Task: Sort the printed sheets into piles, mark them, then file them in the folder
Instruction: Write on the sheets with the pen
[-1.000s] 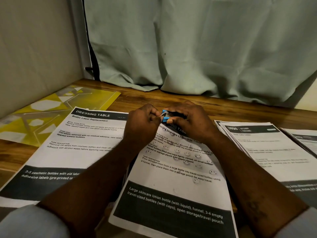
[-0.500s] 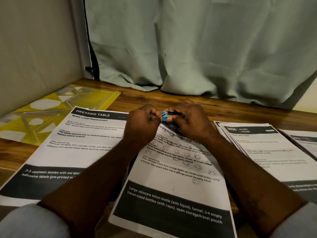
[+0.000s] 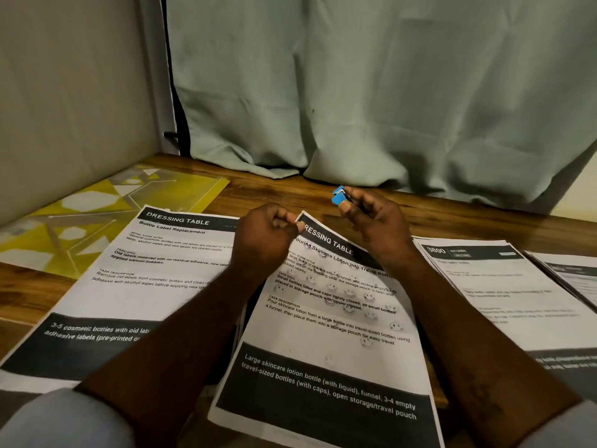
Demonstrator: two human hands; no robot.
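Observation:
Several piles of printed sheets lie on the wooden table. My left hand (image 3: pixel 268 232) pinches the top left corner of the middle pile (image 3: pixel 326 337), headed "Dressing Table", and lifts that corner a little. My right hand (image 3: pixel 371 221) holds a small blue binder clip (image 3: pixel 339 196) pinched in its fingertips, raised above the table just beyond the pile's top edge. Another "Dressing Table" pile (image 3: pixel 129 279) lies to the left. A "Kitchen" pile (image 3: pixel 504 286) lies to the right. A yellow patterned folder (image 3: pixel 97 215) rests flat at the far left.
A pale green curtain (image 3: pixel 371 92) hangs down onto the table's back edge. A grey wall (image 3: pixel 64 92) closes off the left side. One more sheet pile (image 3: pixel 571 276) shows at the right edge. Bare wood (image 3: pixel 468 218) runs between the curtain and the piles.
My right hand has lifted away from the pile's corner with the blue clip, up and to the right. My left hand still pinches the corner, which now shows.

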